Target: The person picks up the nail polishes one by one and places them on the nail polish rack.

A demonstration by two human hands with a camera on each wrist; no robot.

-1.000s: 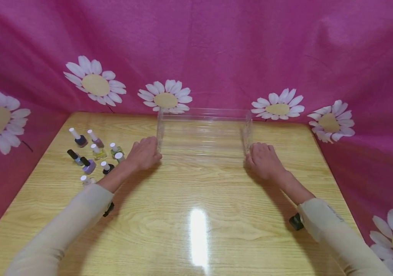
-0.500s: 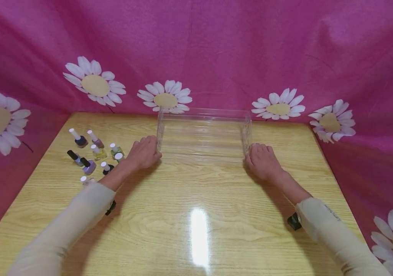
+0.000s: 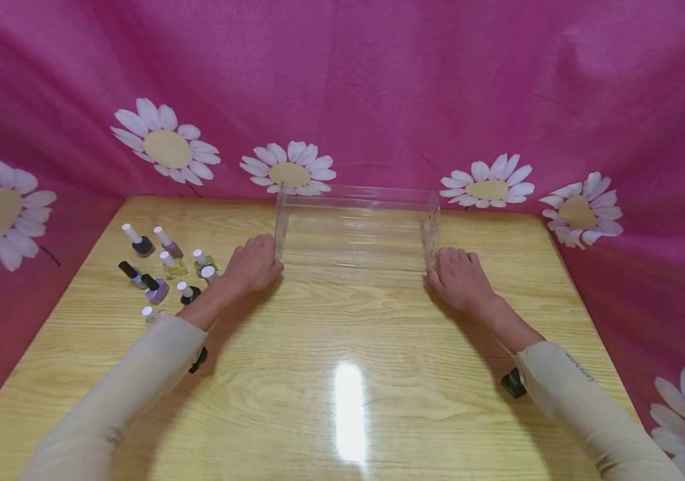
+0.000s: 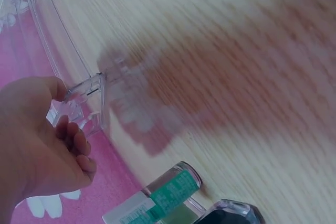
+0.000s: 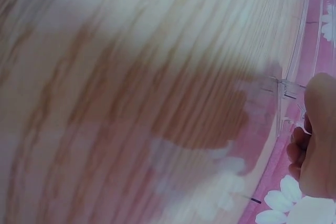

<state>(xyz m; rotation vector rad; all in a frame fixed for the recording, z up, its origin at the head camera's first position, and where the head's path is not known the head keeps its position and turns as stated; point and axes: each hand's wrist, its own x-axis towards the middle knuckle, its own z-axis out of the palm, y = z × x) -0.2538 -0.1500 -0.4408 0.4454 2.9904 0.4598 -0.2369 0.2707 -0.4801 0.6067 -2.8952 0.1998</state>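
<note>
A clear plastic tiered rack (image 3: pixel 354 252) stands at the back middle of the wooden table. My left hand (image 3: pixel 252 266) grips the near end of its left side panel, thumb toward the front. On the opposite side my right hand (image 3: pixel 459 279) holds the right panel the same way. In the left wrist view the left hand (image 4: pixel 44 135) pinches the panel's clear corner (image 4: pixel 92 95), its other fingers curled. The right wrist view has the right hand (image 5: pixel 317 140) at its edge, with the rack's clear corner (image 5: pixel 286 90) by the thumb.
Several nail polish bottles, among them a purple one (image 3: pixel 156 290) and a yellow one (image 3: pixel 174 267), stand on the table's left, close to my left forearm. A pink curtain (image 3: pixel 366 93) with white daisies hangs behind the table (image 3: pixel 438 401) and along its sides.
Both hands keep their hold on the rack, which stays practically in place. The left forearm has shifted slightly to the right.
</note>
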